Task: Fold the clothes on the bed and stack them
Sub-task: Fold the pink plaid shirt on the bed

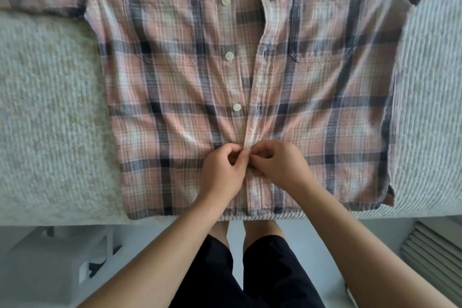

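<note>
A plaid flannel shirt [190,97] in faded pink, navy and cream lies face up and spread flat across the bed [50,120], its hem at the bed's near edge and its sleeves running off toward the far corners. At the shirt's placket, just above the hem, a person's two hands meet: the left hand [221,171] and right hand [278,166] are drawn together, fingertips pinching the two front edges of the shirt where a button would sit. The button itself is hidden under the fingers. Farther up the shirt from the hands, three white buttons [229,55] stand unfastened and the front gapes open toward the collar. Two chest pockets flank the placket. Judged from this, the task is at an early stage: the shirt is laid out and is being closed at the bottom, no fold has been made in it, and no stack of folded clothes is in view. Below the bed's near edge, the person's dark shorts [250,272] and a pale plastic box [57,257] on the floor are visible.
</note>
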